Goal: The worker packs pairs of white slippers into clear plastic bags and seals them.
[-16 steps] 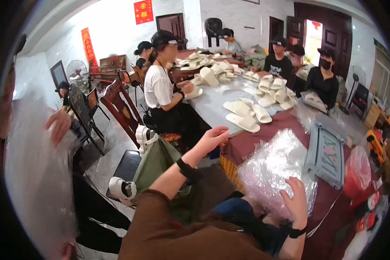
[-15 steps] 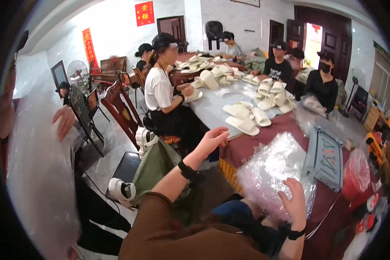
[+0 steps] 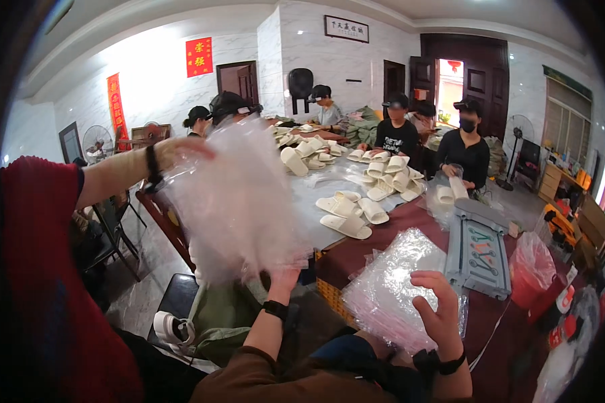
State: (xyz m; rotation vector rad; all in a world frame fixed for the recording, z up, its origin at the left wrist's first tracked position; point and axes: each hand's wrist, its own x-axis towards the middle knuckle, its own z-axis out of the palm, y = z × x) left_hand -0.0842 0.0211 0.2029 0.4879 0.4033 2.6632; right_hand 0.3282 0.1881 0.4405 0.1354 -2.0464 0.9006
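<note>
A person in a red sleeve [image 3: 40, 221] reaches in from the left, holding a bundle of clear plastic bags [image 3: 238, 195], blurred by motion, in front of me. My left hand [image 3: 284, 277] is under the lower edge of that bundle. Its fingers are hidden behind the plastic, so I cannot see whether they grip it. Over the right side of a shiny stack of clear plastic bags [image 3: 390, 285], my right hand [image 3: 440, 305] is open, its fingers curved and apart with nothing in them. The stack lies on the near edge of the dark red tablecloth [image 3: 410, 225].
Cream slippers [image 3: 346, 218] are piled along the table, where several people sit. One in black [image 3: 467, 151] handles a bagged pair. A grey folded crate [image 3: 480, 248] and a red bucket [image 3: 534, 269] stand right. A green cloth sack [image 3: 225, 309] and white shoes [image 3: 171, 329] sit left.
The person at left has swung the plastic bags right, in front of me. My left hand has moved down and left, under them. My right hand stays over the stack. The view has turned slightly right.
</note>
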